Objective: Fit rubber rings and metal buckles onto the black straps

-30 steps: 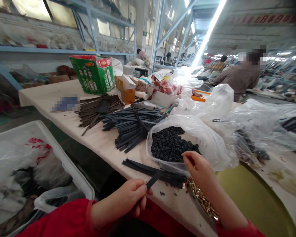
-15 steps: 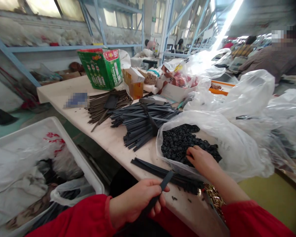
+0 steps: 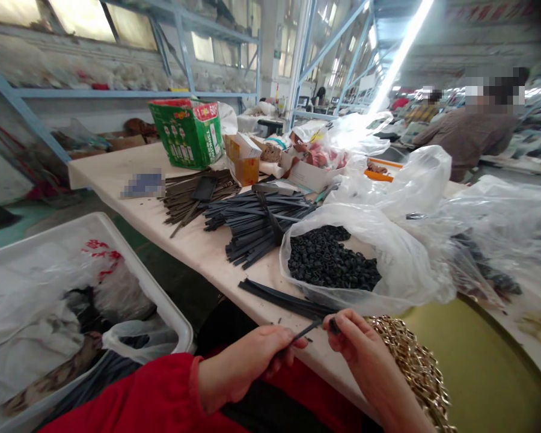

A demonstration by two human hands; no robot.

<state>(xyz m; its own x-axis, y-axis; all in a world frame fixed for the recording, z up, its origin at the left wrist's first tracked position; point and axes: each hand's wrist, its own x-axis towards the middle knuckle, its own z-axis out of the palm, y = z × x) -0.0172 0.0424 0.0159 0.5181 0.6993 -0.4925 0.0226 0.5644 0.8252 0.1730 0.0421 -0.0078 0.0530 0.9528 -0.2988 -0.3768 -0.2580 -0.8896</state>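
Observation:
My left hand (image 3: 256, 364) grips a dark strap (image 3: 304, 331) whose tip points up and right. Just right of that tip, my right hand (image 3: 360, 349) pinches a small black loop (image 3: 334, 326) between thumb and fingers. Many similar black loops (image 3: 333, 258) lie in the mouth of a clear plastic bag (image 3: 406, 258). Near the table edge, behind my hands, rests a small bundle of dark straps (image 3: 279, 299). A larger pile of dark straps (image 3: 252, 225) lies farther back, with brown straps (image 3: 184, 195) to its left.
Gold chains (image 3: 410, 361) sit on an olive-coloured surface (image 3: 487, 355) at the right. A white bin (image 3: 171, 313) with bags stands at the left. A green box (image 3: 189, 135) and a small carton (image 3: 243, 159) stand at the back of the table (image 3: 112, 162). A person (image 3: 469, 132) is beyond.
My right hand has left the loops in the bag and come down beside the strap tip, now holding a black loop. The strap in my left hand has tilted lower. More gold chains show.

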